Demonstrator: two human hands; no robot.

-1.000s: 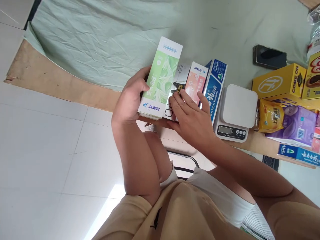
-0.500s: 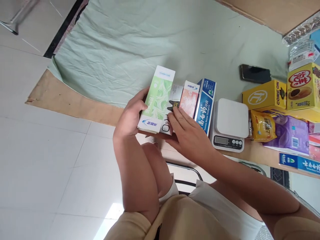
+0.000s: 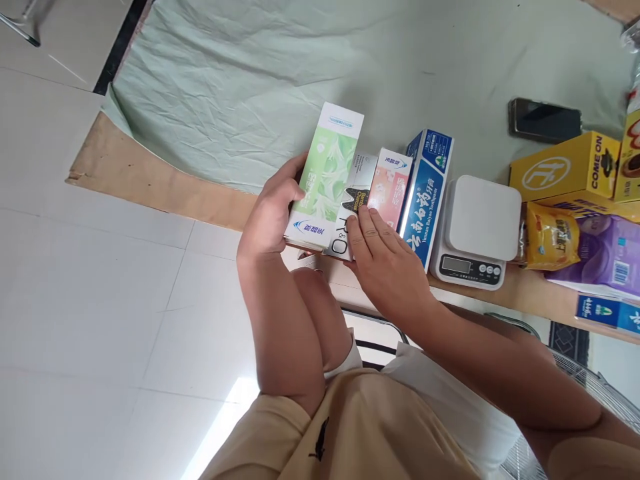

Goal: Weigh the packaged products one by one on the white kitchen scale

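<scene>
My left hand (image 3: 270, 212) is closed on the left edge of a green and white toothpaste box (image 3: 327, 177), thumb on top and fingers hidden beneath. Close against it lies a white and black charcoal toothpaste box (image 3: 357, 177), then a pink and white toothpaste box (image 3: 389, 187). My right hand (image 3: 387, 257) rests flat with fingers extended over the lower part of the charcoal and pink boxes. On the right of this row is a blue toothpaste box (image 3: 427, 193), partly behind my right hand.
A white kitchen scale (image 3: 475, 230) stands right of the boxes. Beyond it are a yellow snack packet (image 3: 553, 237), a purple pack (image 3: 600, 253), yellow cartons (image 3: 555, 167) and another blue toothpaste box (image 3: 607, 312). A phone (image 3: 545, 121) lies on the green cloth (image 3: 240, 87).
The view has shifted. My right hand's little finger, spread over the pink box a second ago, is now drawn in beside the others. The box row and my left hand's hold look the same.
</scene>
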